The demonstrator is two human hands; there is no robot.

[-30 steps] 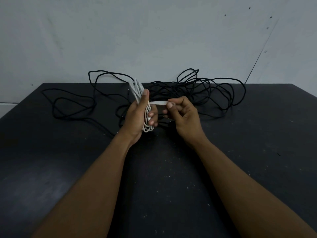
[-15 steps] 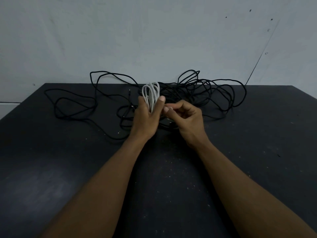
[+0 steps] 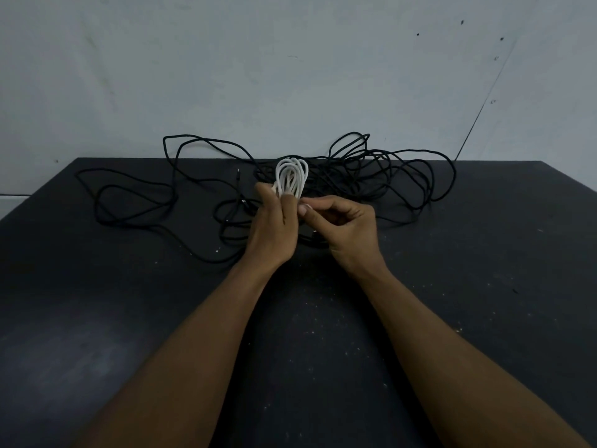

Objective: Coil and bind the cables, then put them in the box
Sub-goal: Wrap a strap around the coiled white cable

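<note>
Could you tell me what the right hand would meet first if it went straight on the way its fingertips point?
Most likely the left hand, which grips the white cable coil; the gap looks very small, though depth is unclear.

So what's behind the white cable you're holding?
A tangle of black cables lies on the dark table behind the white cable, with the pale wall beyond. The left hand grips the coil's lower part, so that part and whatever lies right behind the hand are hidden.
</note>
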